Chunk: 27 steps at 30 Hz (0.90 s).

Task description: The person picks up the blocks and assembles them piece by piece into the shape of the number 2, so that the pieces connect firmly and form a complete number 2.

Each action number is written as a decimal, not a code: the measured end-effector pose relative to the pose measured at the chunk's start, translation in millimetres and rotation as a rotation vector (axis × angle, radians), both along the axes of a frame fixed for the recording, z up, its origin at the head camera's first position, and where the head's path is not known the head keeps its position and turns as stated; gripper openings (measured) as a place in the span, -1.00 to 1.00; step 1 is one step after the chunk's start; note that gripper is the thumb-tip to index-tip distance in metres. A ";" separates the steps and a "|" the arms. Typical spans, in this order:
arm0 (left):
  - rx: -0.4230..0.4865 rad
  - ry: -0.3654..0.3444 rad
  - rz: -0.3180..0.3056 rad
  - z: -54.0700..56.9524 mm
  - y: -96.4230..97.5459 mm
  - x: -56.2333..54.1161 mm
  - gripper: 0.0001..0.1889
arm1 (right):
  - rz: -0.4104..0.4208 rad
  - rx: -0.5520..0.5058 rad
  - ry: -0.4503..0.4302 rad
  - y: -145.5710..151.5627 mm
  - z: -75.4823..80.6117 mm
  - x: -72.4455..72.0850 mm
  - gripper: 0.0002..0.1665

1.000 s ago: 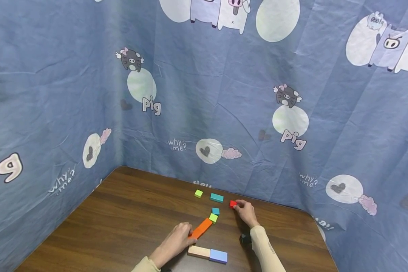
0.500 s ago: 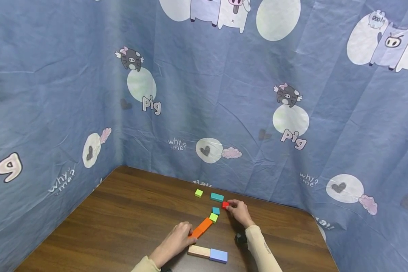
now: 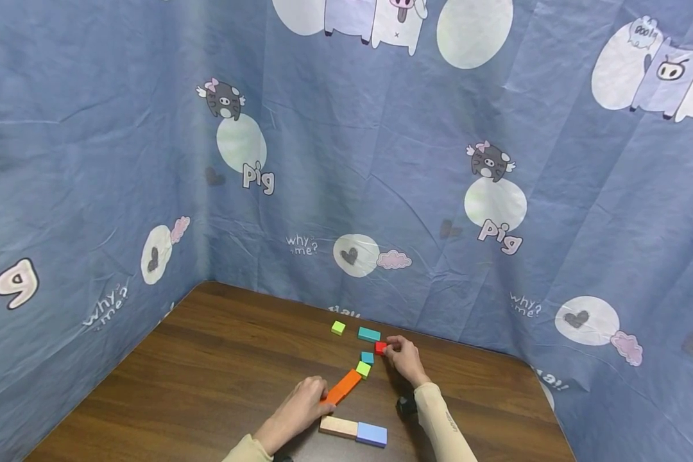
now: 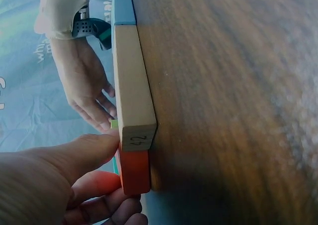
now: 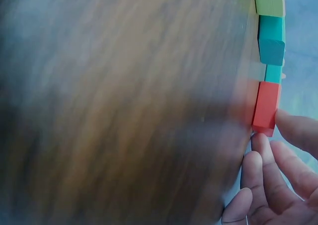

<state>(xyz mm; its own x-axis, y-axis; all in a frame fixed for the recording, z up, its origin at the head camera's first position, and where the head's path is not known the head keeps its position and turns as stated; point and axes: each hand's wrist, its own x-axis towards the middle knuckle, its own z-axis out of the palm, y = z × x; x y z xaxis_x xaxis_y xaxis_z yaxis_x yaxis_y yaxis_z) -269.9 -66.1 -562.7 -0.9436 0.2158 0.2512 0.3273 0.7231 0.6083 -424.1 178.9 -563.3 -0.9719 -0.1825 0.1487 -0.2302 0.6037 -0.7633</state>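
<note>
In the head view my left hand (image 3: 299, 409) lies at the near end of a slanting orange block (image 3: 345, 386). The left wrist view shows thumb and fingers pinching the end of that orange block (image 4: 135, 173). Farther back, my right hand (image 3: 407, 362) holds a small red block (image 3: 380, 348) between thumb and fingertips. The right wrist view has this red block (image 5: 267, 106) flat on the table, its end at the fingertips. A small teal block (image 3: 367, 358) and a lime block (image 3: 363, 369) continue the orange line, close to the red one.
A long teal block (image 3: 369, 334) and another lime cube (image 3: 338, 328) lie near the back edge. In front, a natural wood block (image 3: 339, 427) sits end to end with a blue block (image 3: 372, 434). A patterned blue curtain (image 3: 323, 160) rises behind the wooden table (image 3: 208, 372).
My right hand has slid the red block left, close to the long teal block and the small teal block. The left hand has stayed at the orange block.
</note>
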 end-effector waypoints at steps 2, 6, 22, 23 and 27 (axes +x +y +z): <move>-0.005 0.016 0.001 -0.2 0.0 -0.5 -0.73 | -0.006 -0.013 0.006 -1.9 0.7 -0.6 -0.73; -0.003 0.034 0.003 -0.8 0.4 -1.5 -0.73 | 0.003 -0.019 0.028 -5.6 2.0 -1.3 -0.77; -0.007 0.031 0.017 -1.4 0.8 0.2 -0.73 | 0.013 0.006 0.028 -16.3 1.9 -4.6 -0.78; -0.009 0.034 0.016 -1.6 0.8 0.3 -0.73 | 0.010 0.007 0.024 -16.8 1.7 -4.8 -0.79; -0.010 0.044 0.016 -2.7 0.7 0.9 -0.73 | 0.007 -0.006 0.002 -17.9 1.5 -4.9 -0.79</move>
<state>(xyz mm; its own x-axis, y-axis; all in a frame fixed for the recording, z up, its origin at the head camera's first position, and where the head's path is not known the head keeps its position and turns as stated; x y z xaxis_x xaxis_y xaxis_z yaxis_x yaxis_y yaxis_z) -269.0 -65.4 -565.4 -0.9351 0.2030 0.2905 0.3416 0.7345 0.5864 -429.0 161.1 -561.8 -0.9704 -0.1883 0.1514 -0.2355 0.5976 -0.7664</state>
